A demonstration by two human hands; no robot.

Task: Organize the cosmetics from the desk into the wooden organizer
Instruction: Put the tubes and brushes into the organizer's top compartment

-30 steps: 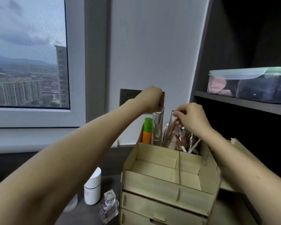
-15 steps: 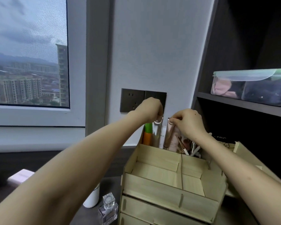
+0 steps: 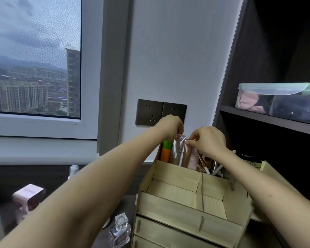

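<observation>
Seating step: in the wooden organizer (image 3: 186, 208), two glossy tubes stand upright in the back row, at 12 o'clock. The left hand (image 3: 170, 126) has its grip closed on the silver tube (image 3: 178, 151) at its crimped top. The right hand (image 3: 208, 140) pinches the pink tube (image 3: 192, 158), which touches the silver one. The next move likely calls for letting go, then fetching the perfume bottle (image 3: 120, 230) at 8 o'clock on the counter (image 3: 48, 174).

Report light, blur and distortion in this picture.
Head view: soft window daylight, no glare; the shelf unit at right is nearly black. Head view: the left hand gripping the silver tube and right hand pinching the pink tube are sharp; the pink box lower left is blurred. Head view: the lens tilts the shelf unit's side.
</observation>
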